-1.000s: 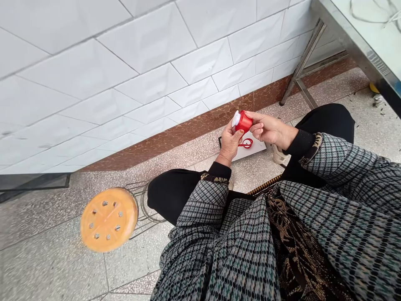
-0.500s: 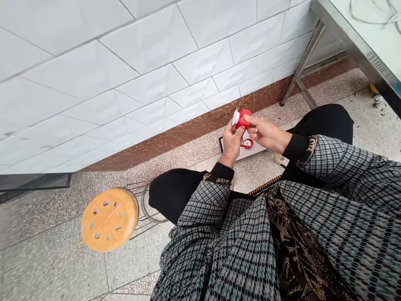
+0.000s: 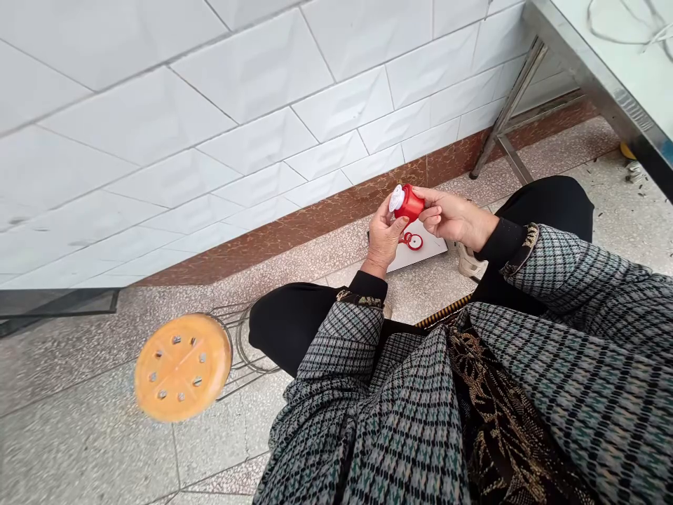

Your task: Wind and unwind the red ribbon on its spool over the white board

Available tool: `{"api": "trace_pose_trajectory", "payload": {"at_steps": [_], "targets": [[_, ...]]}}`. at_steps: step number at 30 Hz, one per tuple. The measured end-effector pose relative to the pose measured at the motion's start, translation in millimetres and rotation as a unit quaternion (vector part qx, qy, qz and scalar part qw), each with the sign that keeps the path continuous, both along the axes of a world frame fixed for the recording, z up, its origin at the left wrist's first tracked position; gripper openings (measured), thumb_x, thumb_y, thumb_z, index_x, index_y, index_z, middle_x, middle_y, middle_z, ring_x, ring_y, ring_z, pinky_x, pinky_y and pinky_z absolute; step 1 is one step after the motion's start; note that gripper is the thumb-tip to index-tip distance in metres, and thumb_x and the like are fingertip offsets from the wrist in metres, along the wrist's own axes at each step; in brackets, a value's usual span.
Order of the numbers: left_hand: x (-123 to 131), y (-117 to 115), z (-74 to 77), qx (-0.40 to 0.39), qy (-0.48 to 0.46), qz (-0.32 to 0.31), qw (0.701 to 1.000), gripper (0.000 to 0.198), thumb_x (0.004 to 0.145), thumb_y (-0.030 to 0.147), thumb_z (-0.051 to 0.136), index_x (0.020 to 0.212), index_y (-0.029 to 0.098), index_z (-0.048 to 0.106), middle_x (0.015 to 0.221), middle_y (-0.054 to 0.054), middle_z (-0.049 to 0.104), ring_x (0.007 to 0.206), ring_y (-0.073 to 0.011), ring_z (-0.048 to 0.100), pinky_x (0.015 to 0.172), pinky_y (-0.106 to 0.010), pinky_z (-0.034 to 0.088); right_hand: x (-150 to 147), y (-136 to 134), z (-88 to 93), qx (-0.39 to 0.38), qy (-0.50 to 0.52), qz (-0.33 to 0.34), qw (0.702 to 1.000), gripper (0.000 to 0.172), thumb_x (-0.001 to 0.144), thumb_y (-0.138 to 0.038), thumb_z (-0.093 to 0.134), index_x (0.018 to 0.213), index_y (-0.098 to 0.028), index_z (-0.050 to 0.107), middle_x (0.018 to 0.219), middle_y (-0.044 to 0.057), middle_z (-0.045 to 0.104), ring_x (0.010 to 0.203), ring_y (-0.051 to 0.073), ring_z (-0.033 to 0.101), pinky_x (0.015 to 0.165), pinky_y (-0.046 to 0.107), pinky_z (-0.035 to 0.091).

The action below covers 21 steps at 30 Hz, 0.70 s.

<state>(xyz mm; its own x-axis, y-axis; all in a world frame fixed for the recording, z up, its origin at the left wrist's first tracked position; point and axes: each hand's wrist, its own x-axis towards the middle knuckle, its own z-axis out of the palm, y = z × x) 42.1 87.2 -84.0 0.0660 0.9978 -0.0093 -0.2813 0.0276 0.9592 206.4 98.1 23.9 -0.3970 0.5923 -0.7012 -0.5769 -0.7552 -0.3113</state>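
Between my two hands is a spool of shiny red ribbon (image 3: 410, 204), its round white end (image 3: 397, 198) facing left and up. My left hand (image 3: 383, 237) grips it from below on the left, thumb on the red side near the white end. On its right side, my right hand (image 3: 452, 214) pinches it with thumb and fingers, the other fingers curled. Just beneath the hands, red loops (image 3: 414, 242) like scissor handles lie on a white board (image 3: 428, 245) with a dark edge on the floor. My hands hide part of the board.
An orange round stool (image 3: 183, 368) with metal legs is on its side at the left. A metal-framed table (image 3: 578, 63) carrying white cable stands at the upper right. White tiled wall (image 3: 263, 119) rises close ahead. My crossed legs frame the floor before me.
The spool has turned so its white end shows more face-on. My right hand has shifted slightly right, its thumb off the spool's top; my left hand has moved slightly left.
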Motion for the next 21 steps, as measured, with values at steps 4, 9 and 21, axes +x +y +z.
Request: {"api": "trace_pose_trajectory", "payload": {"at_steps": [4, 9, 21], "targets": [[6.1, -5.6, -0.3, -0.044, -0.026, 0.013, 0.999, 0.079, 0.064, 0.066, 0.096, 0.131, 0.028, 0.075, 0.116, -0.008, 0.081, 0.083, -0.0153, 0.073, 0.07, -0.028, 0.06, -11.2, -12.3, -2.7, 0.051, -0.033, -0.029, 0.998, 0.015, 0.106, -0.029, 0.071, 0.102, -0.022, 0.058, 0.056, -0.011, 0.042, 0.038, 0.003, 0.031, 0.036, 0.01, 0.028], [18.0, -13.2, 3.1, -0.075, -0.037, 0.045, 0.995, 0.069, 0.069, 0.065, 0.094, 0.124, 0.027, 0.077, 0.096, -0.002, 0.079, 0.053, -0.0048, 0.051, 0.047, -0.022, 0.042, -31.1, -30.4, -10.8, 0.107, -0.089, -0.079, 0.987, 0.023, 0.099, -0.03, 0.08, 0.097, -0.022, 0.058, 0.057, -0.011, 0.049, 0.041, 0.004, 0.037, 0.039, 0.013, 0.03], [-1.3, 1.1, 0.1, -0.008, 0.002, -0.012, 1.0, 0.09, 0.057, 0.064, 0.101, 0.134, 0.026, 0.072, 0.142, -0.013, 0.074, 0.128, -0.0294, 0.071, 0.104, -0.039, 0.06, 0.5, 2.0, -4.4, 0.012, -0.021, 0.003, 1.0, 0.006, 0.11, -0.024, 0.06, 0.105, -0.02, 0.06, 0.057, -0.011, 0.044, 0.035, 0.002, 0.029, 0.033, 0.01, 0.025]]}}
